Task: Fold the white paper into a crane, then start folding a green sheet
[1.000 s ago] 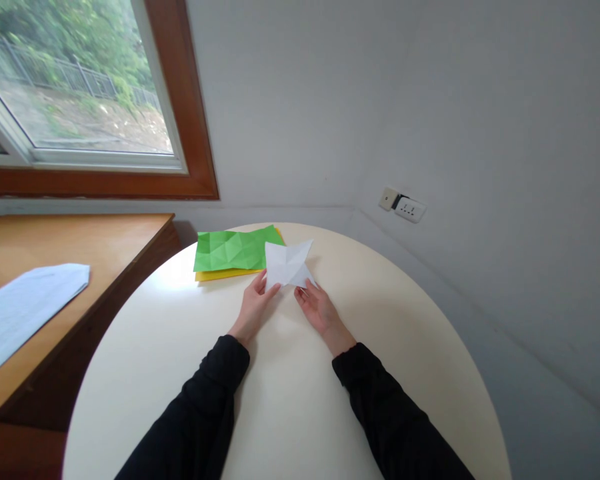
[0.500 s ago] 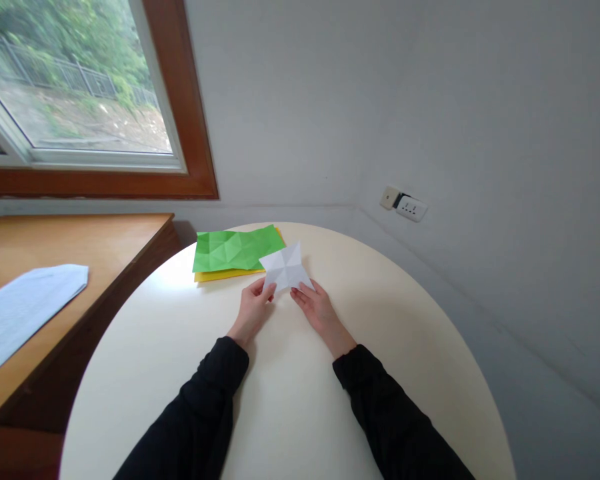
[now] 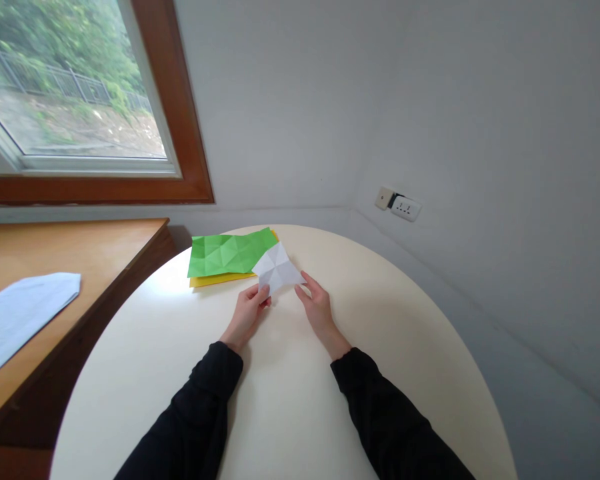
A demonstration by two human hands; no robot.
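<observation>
A folded piece of white paper [image 3: 279, 265] with star-like creases and pointed corners is held just above the table, over the right end of the green paper. My left hand [image 3: 249, 308] is closed on its near-left corner, thumb on top. At the right corner is my right hand [image 3: 317, 305], thumb and forefinger on either side of the tip; its other fingers are partly hidden. The creased green paper [image 3: 225, 255] lies on top of yellow paper [image 3: 217, 281] behind my left hand.
The round cream table [image 3: 290, 407] fills the middle. A wooden desk [image 3: 125, 243] stands to the left with a pale bluish-white folded item [image 3: 25, 307] on it. A window [image 3: 90, 87] and a wall socket [image 3: 405, 207] are beyond.
The white paper has turned anticlockwise and shifted slightly left. My right hand's fingers have moved up to its right corner and are more spread; my left hand keeps its hold.
</observation>
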